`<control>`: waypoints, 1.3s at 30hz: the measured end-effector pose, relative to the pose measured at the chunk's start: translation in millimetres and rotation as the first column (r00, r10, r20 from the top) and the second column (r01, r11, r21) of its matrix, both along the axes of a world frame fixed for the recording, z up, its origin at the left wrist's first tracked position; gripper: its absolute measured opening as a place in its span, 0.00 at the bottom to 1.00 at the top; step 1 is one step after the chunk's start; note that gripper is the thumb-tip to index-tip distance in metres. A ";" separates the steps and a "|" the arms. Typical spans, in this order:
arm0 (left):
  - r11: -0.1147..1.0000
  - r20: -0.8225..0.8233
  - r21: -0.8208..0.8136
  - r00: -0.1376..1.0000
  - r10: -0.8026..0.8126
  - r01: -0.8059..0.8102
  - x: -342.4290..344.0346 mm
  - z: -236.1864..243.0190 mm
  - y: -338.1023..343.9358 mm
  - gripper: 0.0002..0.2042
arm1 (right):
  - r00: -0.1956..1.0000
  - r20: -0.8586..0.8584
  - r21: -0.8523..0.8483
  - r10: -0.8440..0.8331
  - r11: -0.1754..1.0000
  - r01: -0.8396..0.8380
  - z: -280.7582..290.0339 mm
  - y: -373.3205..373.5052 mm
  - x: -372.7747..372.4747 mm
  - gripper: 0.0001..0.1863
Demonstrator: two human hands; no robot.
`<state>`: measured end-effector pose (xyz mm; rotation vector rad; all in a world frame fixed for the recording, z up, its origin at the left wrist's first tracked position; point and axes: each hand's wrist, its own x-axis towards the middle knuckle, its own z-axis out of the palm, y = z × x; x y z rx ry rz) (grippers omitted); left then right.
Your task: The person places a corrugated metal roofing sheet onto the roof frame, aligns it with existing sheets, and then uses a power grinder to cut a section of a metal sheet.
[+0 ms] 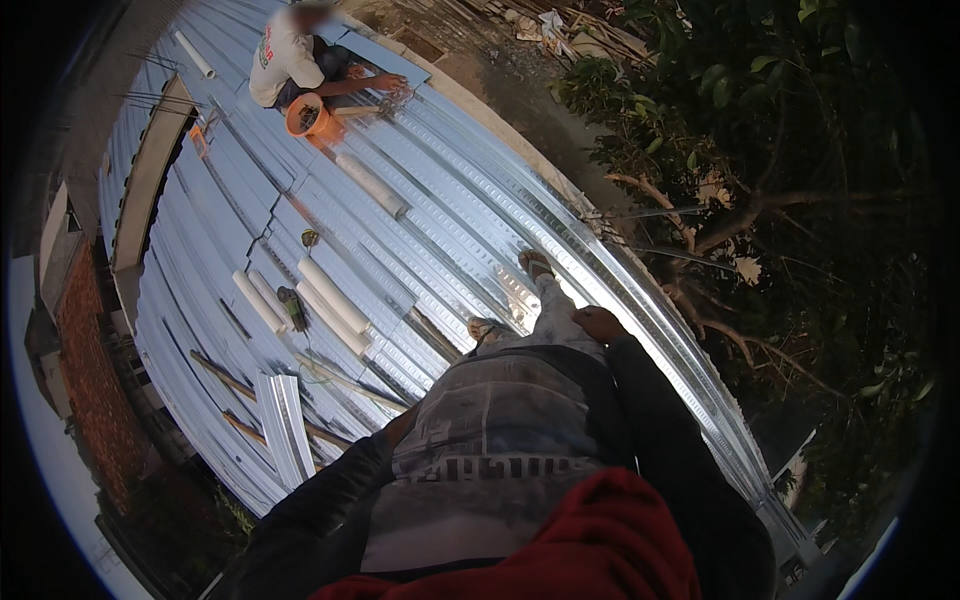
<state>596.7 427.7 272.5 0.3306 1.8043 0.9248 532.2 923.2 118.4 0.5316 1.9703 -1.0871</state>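
My right hand (pixel 600 325) hangs beside my right thigh, against the light grey trousers (pixel 562 322). Its fingers look curled in, and whatever may be inside them is hidden. Of my left hand (pixel 402 424) only a small part shows between the dark sleeve and my shirt; its fingers are out of sight. Both my feet in sandals (pixel 535 264) stand on ribbed, shiny metal decking (pixel 460 210). Closest to my left hand lie a long thin strip (pixel 355 382) and a short, bright piece of channelled sheet metal (pixel 286 425).
Pale tubes (pixel 335 305), a green-black power tool (pixel 292 308) and a yellow tape measure (pixel 310 238) lie on the decking. Farther off, a co-worker (pixel 290 60) crouches beside an orange bucket (pixel 308 116). Past the right edge stand tree branches (pixel 740 225); a raised beam (pixel 150 185) is at left.
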 end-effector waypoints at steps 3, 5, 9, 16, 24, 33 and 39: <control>0.999 0.024 -0.005 0.999 -0.042 0.042 -10.3 2.5 -2.1 0.48 | 0.987 0.016 0.049 -0.160 0.986 0.159 -20.1 6.6 50.1 0.28; 0.998 0.032 -0.025 0.998 -0.054 0.055 -11.8 6.9 -8.6 0.49 | 0.984 -0.106 0.033 -0.142 0.989 0.146 -28.8 0.1 75.5 0.25; 0.995 0.038 -0.054 0.996 -0.084 0.086 -19.0 12.1 -16.8 0.49 | 0.937 -0.212 0.284 0.279 0.935 -0.213 -52.4 -11.1 126.1 0.19; 0.992 0.022 -0.022 0.992 -0.125 0.125 -33.0 7.7 -7.4 0.50 | 0.944 -0.294 0.304 0.147 0.951 -0.054 -117.4 14.0 166.4 0.15; 0.996 0.044 -0.048 0.996 -0.072 0.074 -17.4 14.9 -10.3 0.51 | 0.952 -0.281 0.082 -0.123 0.985 0.152 -66.2 -0.3 69.6 0.15; 0.999 0.087 -0.052 0.996 0.012 -0.007 14.8 25.4 -1.2 0.52 | 0.975 -0.014 0.024 -0.220 0.975 0.220 -18.6 -4.3 21.8 0.17; 0.996 0.084 0.009 0.992 0.093 -0.094 30.7 17.8 28.8 0.52 | 0.981 -0.168 0.147 0.096 0.987 -0.071 -67.9 31.0 19.8 0.17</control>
